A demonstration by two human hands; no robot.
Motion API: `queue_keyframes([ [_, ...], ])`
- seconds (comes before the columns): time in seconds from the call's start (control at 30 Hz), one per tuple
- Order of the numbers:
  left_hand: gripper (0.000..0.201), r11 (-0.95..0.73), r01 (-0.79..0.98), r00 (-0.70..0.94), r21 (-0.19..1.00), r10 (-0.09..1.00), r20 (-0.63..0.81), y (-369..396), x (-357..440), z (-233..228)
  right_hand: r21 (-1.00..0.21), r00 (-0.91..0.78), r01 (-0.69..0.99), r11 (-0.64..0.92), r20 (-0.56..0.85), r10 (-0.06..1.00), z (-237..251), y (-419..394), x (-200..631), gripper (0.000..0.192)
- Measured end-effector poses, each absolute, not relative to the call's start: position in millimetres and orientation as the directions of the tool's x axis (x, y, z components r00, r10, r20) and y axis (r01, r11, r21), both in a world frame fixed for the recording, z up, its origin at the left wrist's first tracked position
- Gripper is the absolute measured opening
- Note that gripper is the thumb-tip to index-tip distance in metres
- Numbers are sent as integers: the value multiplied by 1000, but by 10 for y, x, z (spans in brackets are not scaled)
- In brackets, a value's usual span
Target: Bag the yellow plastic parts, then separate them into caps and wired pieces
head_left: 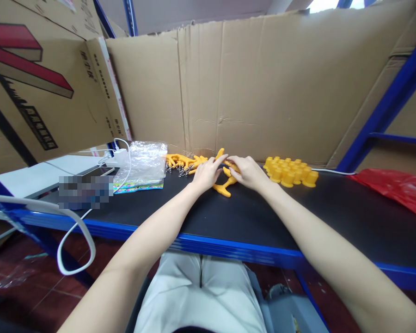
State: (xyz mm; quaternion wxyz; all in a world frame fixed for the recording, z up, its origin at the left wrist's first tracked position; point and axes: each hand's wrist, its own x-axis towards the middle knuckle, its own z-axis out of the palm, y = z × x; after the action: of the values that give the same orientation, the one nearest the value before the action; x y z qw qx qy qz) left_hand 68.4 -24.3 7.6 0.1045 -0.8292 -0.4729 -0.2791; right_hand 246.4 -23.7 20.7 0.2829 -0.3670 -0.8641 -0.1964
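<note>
My left hand [206, 175] reaches over the black tabletop, its fingers closed around part of a yellow branch-shaped plastic piece [220, 152] whose tip sticks up behind them. Close beside it, my right hand [248, 172] has its fingers and thumb bent round yellow plastic; the fingers hide most of it. Whether both hands are on the same piece, I cannot tell. Below the fingers another forked yellow part [223, 190] lies on the table. Left of my left hand is a pile of yellow branch-shaped pieces [182, 161] with small metal chains [185, 171].
Yellow cup-shaped pieces [291, 171] stand grouped at right, near a red plastic bag [395, 187]. Clear plastic bags [143, 159], a white charger [120, 157] and cables are at left. A cardboard wall [263, 92] closes the back; a blue rail [229, 247] edges the front.
</note>
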Motion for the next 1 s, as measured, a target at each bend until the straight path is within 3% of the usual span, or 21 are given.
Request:
queue_keyframes([
  [0.3,43,-411,892,265,188,813,519,-304,696,170,135,-419,898,418,549,723,248,-252,2492,21],
  [0.53,43,-401,888,241,224,822,515,-292,725,156,154,-405,905,397,597,692,281,-276,2506,18],
  [0.73,40,-402,891,238,212,809,537,-243,671,133,117,-456,877,466,509,730,220,-250,2525,26],
  [0.83,40,-391,898,238,200,817,525,-233,661,130,153,-465,880,449,473,749,231,-256,2507,24],
  [1.0,39,-379,901,228,210,827,514,-279,714,159,220,-440,896,384,550,710,299,-294,2496,19],
])
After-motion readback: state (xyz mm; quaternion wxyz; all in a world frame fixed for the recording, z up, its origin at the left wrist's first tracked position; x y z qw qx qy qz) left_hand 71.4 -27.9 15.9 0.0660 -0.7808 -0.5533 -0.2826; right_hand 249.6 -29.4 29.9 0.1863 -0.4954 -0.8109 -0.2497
